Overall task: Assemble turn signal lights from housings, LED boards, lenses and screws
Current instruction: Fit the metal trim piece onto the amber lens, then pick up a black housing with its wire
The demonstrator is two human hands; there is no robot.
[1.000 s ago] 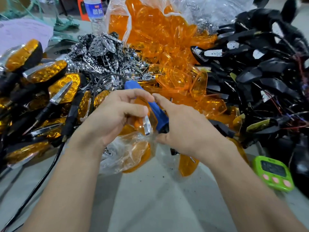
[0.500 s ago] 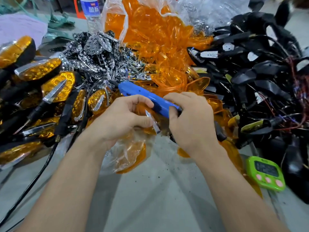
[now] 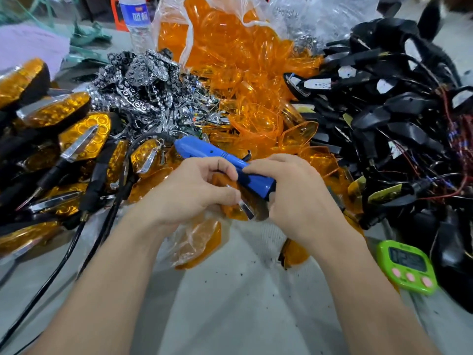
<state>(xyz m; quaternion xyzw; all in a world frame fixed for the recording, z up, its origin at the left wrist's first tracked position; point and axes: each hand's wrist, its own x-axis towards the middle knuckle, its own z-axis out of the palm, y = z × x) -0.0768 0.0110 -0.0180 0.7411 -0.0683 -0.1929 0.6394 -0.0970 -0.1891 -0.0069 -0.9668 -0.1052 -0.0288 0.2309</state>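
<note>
Bare grey table (image 3: 230, 303) lies open between the forearms and toward the near edge. Ahead, heaps block the way: finished amber lights (image 3: 76, 139) on the left, chrome parts (image 3: 143, 85) behind them, orange lenses (image 3: 243, 80) in the middle, black housings (image 3: 396, 103) with wires on the right. A black cable (image 3: 61, 260) crosses the left side. A green timer (image 3: 409, 267) sits near the right forearm.
</note>
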